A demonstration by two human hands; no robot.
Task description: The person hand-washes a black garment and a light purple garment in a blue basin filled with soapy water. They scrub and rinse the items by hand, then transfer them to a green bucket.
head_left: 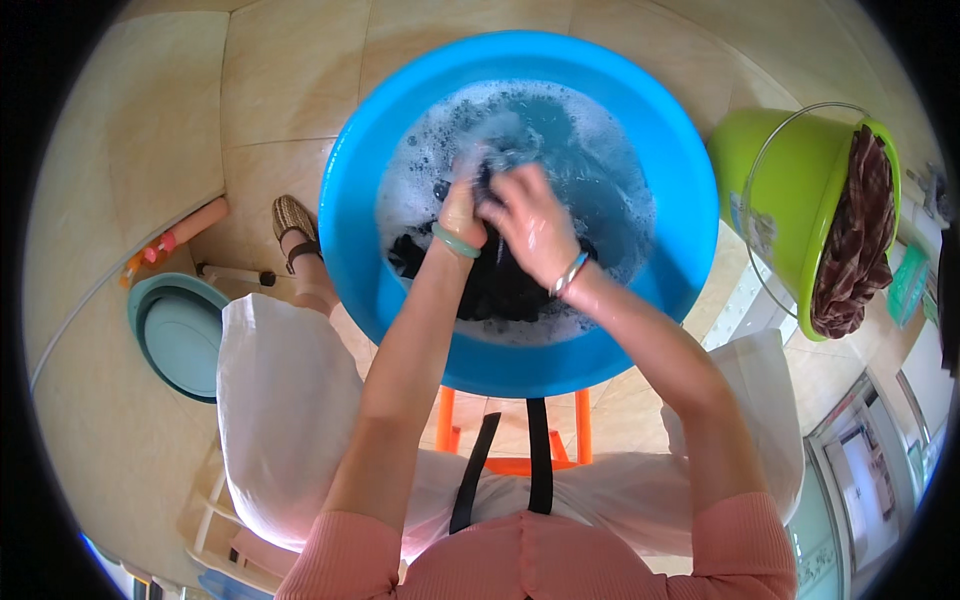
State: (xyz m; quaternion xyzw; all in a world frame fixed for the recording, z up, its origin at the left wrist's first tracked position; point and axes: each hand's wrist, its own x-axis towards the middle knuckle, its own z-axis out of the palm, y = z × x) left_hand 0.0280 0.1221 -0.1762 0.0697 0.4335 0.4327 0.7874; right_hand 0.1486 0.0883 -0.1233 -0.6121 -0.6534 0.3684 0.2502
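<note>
Toward the near side of the blue tub (690, 200), inside its rim, lies the dark cloth (510, 285), bunched and partly sunk in soapy water (600, 190). One fold of it reaches toward the tub's left edge, and another part rises between your hands. Your left hand (462, 215), wearing a pale green bangle (456, 240), is closed on that raised bunch. Your right hand (530, 225), with a silvery bracelet (568, 274) at the wrist, has its fingers bent against the same bunch; they are blurred, so you cannot tell whether they grip it. White foam (410, 190) gathers mostly along the left and far edges of the water, while the middle and right show cloudy blue.

Below the tub's near edge, orange legs (446, 420) of a stand or stool show between your knees. Off the tub's right edge is a lime-green bucket (770, 190) with a wire handle (752, 185); a brownish-red cloth (855, 235) fills its mouth. Off the tub's left edge, beyond your sandalled foot (300, 240), a grey-teal basin (180, 340) rests on the tiled floor (290, 80).
</note>
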